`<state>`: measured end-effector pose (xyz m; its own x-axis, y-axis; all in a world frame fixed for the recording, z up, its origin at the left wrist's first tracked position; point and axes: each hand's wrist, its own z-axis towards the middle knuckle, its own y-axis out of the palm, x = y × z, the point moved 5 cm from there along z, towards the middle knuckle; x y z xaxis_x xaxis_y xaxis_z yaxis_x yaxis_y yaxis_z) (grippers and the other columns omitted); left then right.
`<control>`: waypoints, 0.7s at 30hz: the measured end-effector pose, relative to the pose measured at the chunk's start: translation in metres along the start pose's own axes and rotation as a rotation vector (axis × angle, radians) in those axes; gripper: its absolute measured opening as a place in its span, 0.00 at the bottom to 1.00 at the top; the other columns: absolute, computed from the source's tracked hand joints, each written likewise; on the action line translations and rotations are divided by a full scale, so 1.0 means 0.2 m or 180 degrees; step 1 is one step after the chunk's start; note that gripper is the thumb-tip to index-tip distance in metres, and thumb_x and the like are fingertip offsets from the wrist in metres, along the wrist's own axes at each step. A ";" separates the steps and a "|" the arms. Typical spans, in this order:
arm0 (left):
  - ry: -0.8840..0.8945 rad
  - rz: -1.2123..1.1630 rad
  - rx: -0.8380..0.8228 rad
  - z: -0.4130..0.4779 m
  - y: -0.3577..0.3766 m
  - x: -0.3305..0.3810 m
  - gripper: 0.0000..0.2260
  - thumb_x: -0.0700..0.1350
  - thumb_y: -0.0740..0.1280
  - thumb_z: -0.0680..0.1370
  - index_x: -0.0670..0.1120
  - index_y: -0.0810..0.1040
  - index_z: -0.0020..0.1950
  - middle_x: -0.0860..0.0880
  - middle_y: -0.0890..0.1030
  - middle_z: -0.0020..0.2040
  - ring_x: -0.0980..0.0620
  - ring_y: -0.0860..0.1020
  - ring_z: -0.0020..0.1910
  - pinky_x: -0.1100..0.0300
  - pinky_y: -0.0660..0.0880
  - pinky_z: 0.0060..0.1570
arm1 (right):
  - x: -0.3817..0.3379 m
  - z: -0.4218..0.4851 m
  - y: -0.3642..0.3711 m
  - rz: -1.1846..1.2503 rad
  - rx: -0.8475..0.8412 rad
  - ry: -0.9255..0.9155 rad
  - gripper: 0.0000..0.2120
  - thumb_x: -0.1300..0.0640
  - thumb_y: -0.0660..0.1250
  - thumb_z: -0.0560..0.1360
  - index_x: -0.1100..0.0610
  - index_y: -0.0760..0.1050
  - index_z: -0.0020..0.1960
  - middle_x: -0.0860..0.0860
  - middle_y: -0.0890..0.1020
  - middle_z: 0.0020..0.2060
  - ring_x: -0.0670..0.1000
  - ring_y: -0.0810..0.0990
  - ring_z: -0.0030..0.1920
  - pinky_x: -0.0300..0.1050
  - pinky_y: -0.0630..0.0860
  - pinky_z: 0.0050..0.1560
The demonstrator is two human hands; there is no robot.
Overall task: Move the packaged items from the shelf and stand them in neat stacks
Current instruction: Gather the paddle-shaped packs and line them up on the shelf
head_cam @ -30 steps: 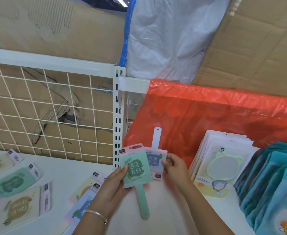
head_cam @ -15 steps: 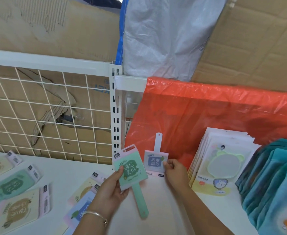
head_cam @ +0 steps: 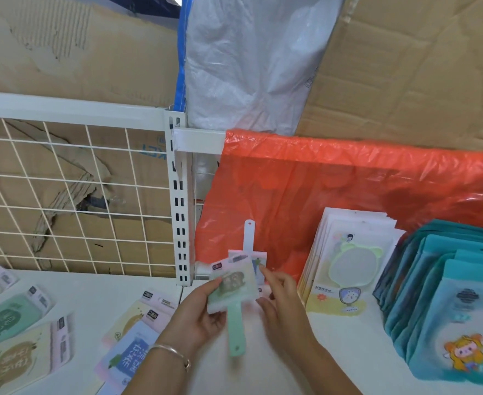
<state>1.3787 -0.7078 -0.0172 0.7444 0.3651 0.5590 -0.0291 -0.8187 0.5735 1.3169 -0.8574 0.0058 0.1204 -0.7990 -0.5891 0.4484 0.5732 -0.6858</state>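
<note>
My left hand grips a green packaged fan by its left edge, handle pointing down. Behind it stands a white packaged fan, handle up, leaning on the red plastic bag. My right hand is at the right edge of both fans, fingers curled; motion blur hides exactly which one it touches. More packaged fans lie flat on the white shelf to the left.
A leaning stack of white mirror packages stands right of my hands, with teal packages beyond it. A white wire grid and slotted post back the shelf. Cardboard and a white sack are behind.
My left hand has brought the green fan rightward, up against the front of the white fan. My right hand has shifted from the white fan's edge to the edge of both.
</note>
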 end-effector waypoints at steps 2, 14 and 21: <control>0.0178 0.0309 0.0057 0.00 0.01 0.00 0.08 0.43 0.70 0.73 0.43 0.80 0.51 0.43 0.84 0.46 0.48 0.80 0.38 0.59 0.75 0.37 | -0.07 0.00 -0.04 -0.0467 0.0215 -0.0528 0.31 0.62 0.65 0.71 0.43 0.64 0.71 0.45 0.67 0.56 0.40 0.68 0.49 0.27 0.66 0.52; 0.0205 -0.1481 -0.0394 -0.12 0.17 -0.07 0.12 0.49 0.62 0.79 0.42 0.77 0.53 0.44 0.82 0.50 0.47 0.78 0.49 0.49 0.78 0.44 | -0.23 -0.20 0.07 0.2776 0.0194 0.1400 0.27 0.50 0.75 0.63 0.55 0.74 0.60 0.49 0.80 0.42 0.39 0.76 0.33 0.33 0.73 0.38; -0.0041 -0.0988 -0.0699 -0.15 0.20 -0.24 0.18 0.55 0.67 0.71 0.52 0.78 0.59 0.56 0.84 0.47 0.56 0.74 0.50 0.57 0.66 0.56 | -0.22 -0.09 -0.07 0.3011 0.1115 0.1672 0.04 0.62 0.67 0.76 0.56 0.79 0.48 0.46 0.83 0.37 0.41 0.81 0.36 0.31 0.74 0.35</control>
<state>1.3216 -0.7447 -0.0040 0.7486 0.5741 0.3316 0.0580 -0.5550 0.8298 1.2886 -0.8271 0.0336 0.1930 0.1493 -0.9698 0.6078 0.7577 0.2377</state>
